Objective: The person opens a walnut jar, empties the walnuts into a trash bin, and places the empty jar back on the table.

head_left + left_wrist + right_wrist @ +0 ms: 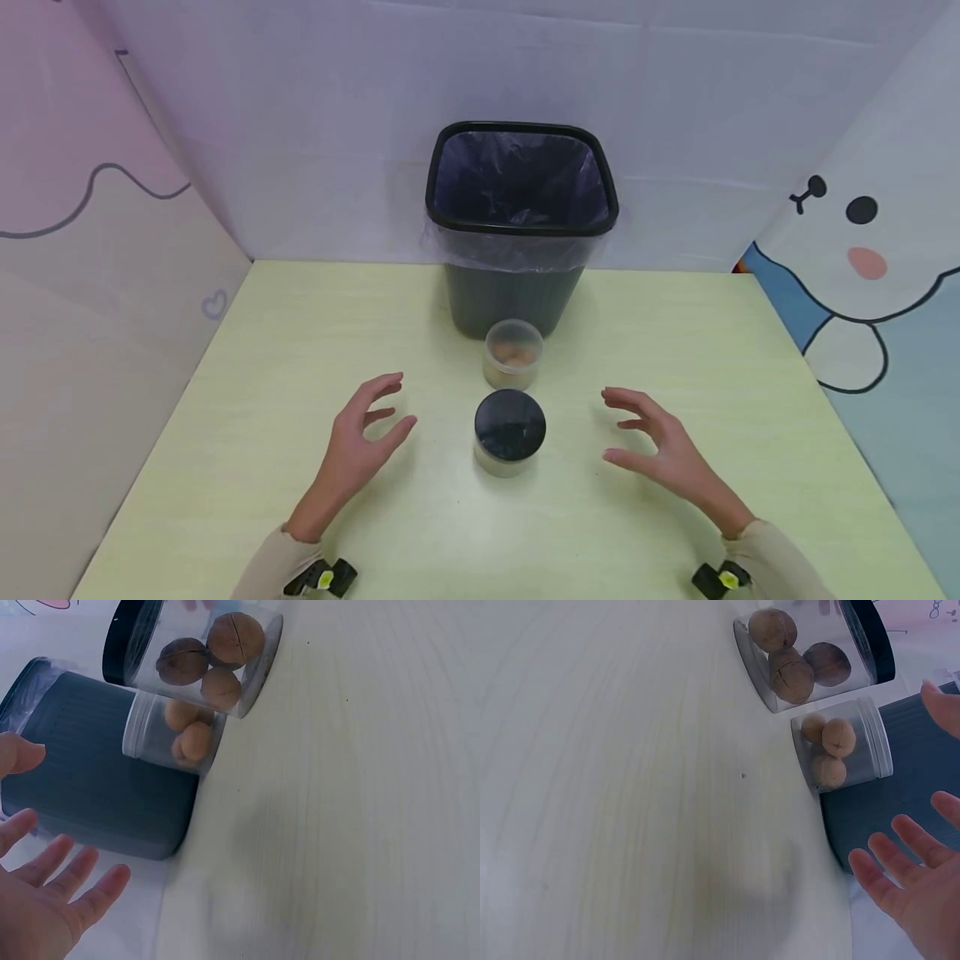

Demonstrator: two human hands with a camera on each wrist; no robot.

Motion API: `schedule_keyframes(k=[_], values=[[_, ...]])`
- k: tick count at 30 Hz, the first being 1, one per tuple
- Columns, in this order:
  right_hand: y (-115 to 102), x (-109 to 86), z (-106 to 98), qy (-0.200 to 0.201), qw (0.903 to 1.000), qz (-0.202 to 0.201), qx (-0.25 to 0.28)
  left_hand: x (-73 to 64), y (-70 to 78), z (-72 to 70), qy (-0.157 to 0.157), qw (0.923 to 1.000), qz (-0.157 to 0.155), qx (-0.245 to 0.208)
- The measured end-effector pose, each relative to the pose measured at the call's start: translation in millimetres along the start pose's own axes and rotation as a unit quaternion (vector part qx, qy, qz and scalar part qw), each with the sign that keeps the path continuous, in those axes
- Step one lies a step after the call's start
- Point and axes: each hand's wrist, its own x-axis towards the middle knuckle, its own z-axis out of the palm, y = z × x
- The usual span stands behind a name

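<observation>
A clear jar with a black lid [510, 425] stands mid-table, and the wrist views show brown round nuts [236, 639] inside it. Just behind it is a smaller clear tub [513, 354], with no lid visible, holding several lighter brown balls or nuts [838, 738]. My left hand [363, 446] hovers to the left of the jar, fingers apart and loosely bent, touching nothing. On the other side, my right hand [663, 450] is held in the same way, facing the jar with a gap between.
A dark bin [517, 296] with a black rim and a plastic liner stands at the back of the pale table [225, 433], right behind the tub. Printed cloth walls [862, 250] enclose the table at the back and both sides.
</observation>
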Motion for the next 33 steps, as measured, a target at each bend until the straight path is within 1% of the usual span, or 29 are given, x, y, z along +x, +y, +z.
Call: schedule_keyframes(k=[2, 5, 12, 17, 22, 26, 33], values=[[-1, 2.2, 2, -0.005, 1.0000, -0.001, -0.002, 0.8, 2.0, 0.4, -0.010, 0.9999, -0.003, -0.002], [0, 4.9, 5, -0.014, 0.9998, -0.014, 0.009, 1.6, 3.8, 0.9, -0.019, 0.9998, 0.001, -0.004], [2, 10.7, 11, -0.033, 0.9983, -0.041, 0.026, 3.1, 8.7, 5.7, -0.025, 0.9995, -0.002, -0.019], [2, 14.9, 17, -0.046, 0.9971, -0.045, 0.041, 4.7, 9.7, 9.1, -0.036, 0.9986, -0.004, -0.038], [2, 18.1, 24, -0.058, 0.9963, -0.042, 0.048, 7.2, 10.1, 11.4, -0.049, 0.9976, 0.003, -0.049], [0, 23.1, 29, -0.064, 0.9952, -0.048, 0.056, 9.6, 9.7, 14.0, -0.062, 0.9966, 0.008, -0.054], [4, 29.1, 42, -0.082, 0.9927, -0.050, 0.073, 8.5, 8.9, 21.2, -0.079, 0.9950, 0.001, -0.061]])
